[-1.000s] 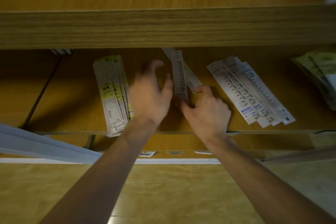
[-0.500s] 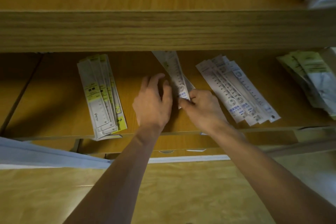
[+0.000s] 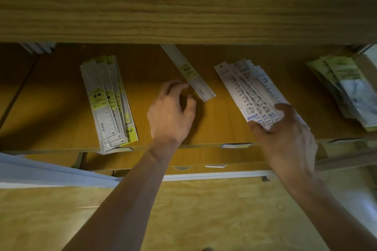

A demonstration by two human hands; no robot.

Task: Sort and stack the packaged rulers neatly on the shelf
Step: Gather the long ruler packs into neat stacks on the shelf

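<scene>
On the wooden shelf (image 3: 220,128) lie three groups of packaged rulers. A stack with yellow labels (image 3: 108,100) sits at the left. One yellow-labelled ruler (image 3: 189,73) lies alone at a slant in the middle. A fanned stack with blue print (image 3: 251,91) lies at the right. My right hand (image 3: 285,138) grips the near end of the blue stack, thumb under it and fingers over it. My left hand (image 3: 171,112) hovers just left of the lone ruler's near end, fingers loosely curled, holding nothing.
The shelf board above (image 3: 183,16) overhangs and hides the far ends of the rulers. More packaged goods (image 3: 344,91) lie at the far right of the shelf. A white panel (image 3: 51,171) juts in at the lower left. Lower shelves and tan floor lie below.
My right hand left the middle rulers and moved right to take hold of the blue-printed stack. My left hand stays by the middle, where one ruler now lies alone.
</scene>
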